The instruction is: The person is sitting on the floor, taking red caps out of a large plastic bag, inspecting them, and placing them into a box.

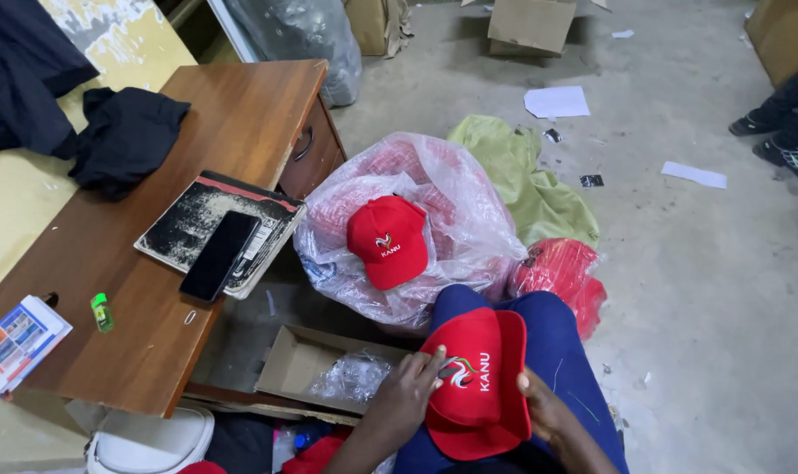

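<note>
Red cap [476, 379] lying on the lap, crown up, brim toward the bottom edge of the shot. Left hand [405, 395] pressed flat on the cap's left side, fingers spread over the crown by the embroidered logo. Right hand [543, 408] gripping the cap's right edge, thumb on top, fingers tucked underneath. So both hands on the one cap, neither closed into a fist. Just past the knees on the floor, a big clear bag [416, 228] stuffed with more red caps, plus a second cap [387, 240] sitting loose on top of it, logo facing up. Right of that, a smaller bag [564, 272] also packed with red stuff, can't tell exactly what. Green cloth [526, 175] bunched up behind both bags. Left of the lap, an open cardboard box [298, 364] lying low on the floor with crumpled clear plastic [350, 377] in it, nothing else visible inside. Wooden desk [144, 333] on the left: worn notebook [219, 228] near the right edge with a phone [219, 256] lying on top, green lighter [101, 312] near the front edge, leaflet [17, 341] hanging off the front left corner, dark cloth [122, 136] along the far left edge. Somebody else's shoes [789, 145] off at the right edge of the floor.
</note>
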